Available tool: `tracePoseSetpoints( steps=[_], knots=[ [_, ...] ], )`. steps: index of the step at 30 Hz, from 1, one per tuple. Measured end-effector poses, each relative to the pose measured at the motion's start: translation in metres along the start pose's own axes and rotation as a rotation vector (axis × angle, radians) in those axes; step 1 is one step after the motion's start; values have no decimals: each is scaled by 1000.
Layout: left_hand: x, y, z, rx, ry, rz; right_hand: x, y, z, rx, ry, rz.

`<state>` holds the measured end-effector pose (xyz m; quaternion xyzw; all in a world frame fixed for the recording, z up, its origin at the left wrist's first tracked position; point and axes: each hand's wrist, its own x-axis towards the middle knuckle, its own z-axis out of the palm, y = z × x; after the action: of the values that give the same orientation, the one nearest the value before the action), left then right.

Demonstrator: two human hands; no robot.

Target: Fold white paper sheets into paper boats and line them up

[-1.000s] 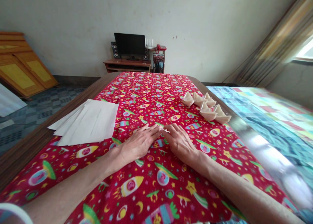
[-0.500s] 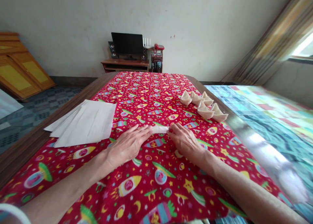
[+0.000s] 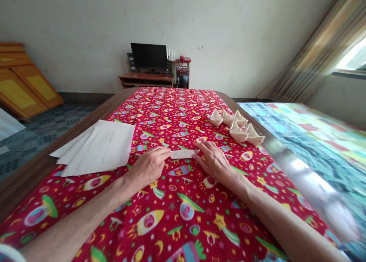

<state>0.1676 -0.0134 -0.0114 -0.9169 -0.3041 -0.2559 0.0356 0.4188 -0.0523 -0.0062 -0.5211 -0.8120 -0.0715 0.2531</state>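
Observation:
A narrow folded strip of white paper (image 3: 183, 154) lies crosswise on the red patterned cloth, with a crease line near its middle. My left hand (image 3: 151, 163) is closed on the strip's left end, its fingertips pressed together there. At the other end, my right hand (image 3: 214, 158) has its fingers stretched out and its thumb apart, and the strip's tip shows between them. Left of my hands lies a fanned stack of white paper sheets (image 3: 98, 149). Several folded paper ingots (image 3: 238, 132) stand in a cluster beyond my right hand.
The red cloth (image 3: 183, 189) covers a long brown wooden table (image 3: 94, 119). A bed (image 3: 286, 124) with a colourful cover adjoins it on the right. Against the far wall, a monitor (image 3: 148, 57) stands on a small desk. A wooden cabinet (image 3: 28, 82) is at the left.
My left hand has drawn back leftward, and its flat fingers have closed on the strip's end. More of the strip shows. The right hand's fingers have loosened and spread. The view tilted up slightly.

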Motion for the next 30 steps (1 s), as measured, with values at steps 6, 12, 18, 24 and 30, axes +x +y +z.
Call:
tracePoseSetpoints(
  steps=[6,12,18,24,30],
  knots=[
    [0,1,3,-37,17,-2,5,5,5,182,-89,80],
    [-1,-1,4,-54,15,2,3,-1,-2,274,-206,132],
    [0,2,1,-37,-5,-41,-6,-14,-5,137,-207,42],
    [0,2,3,-94,3,-62,-1,-19,-8,290,-232,140],
    [6,6,2,-285,155,-285,1,-20,-11,287,-103,111]
  ],
)
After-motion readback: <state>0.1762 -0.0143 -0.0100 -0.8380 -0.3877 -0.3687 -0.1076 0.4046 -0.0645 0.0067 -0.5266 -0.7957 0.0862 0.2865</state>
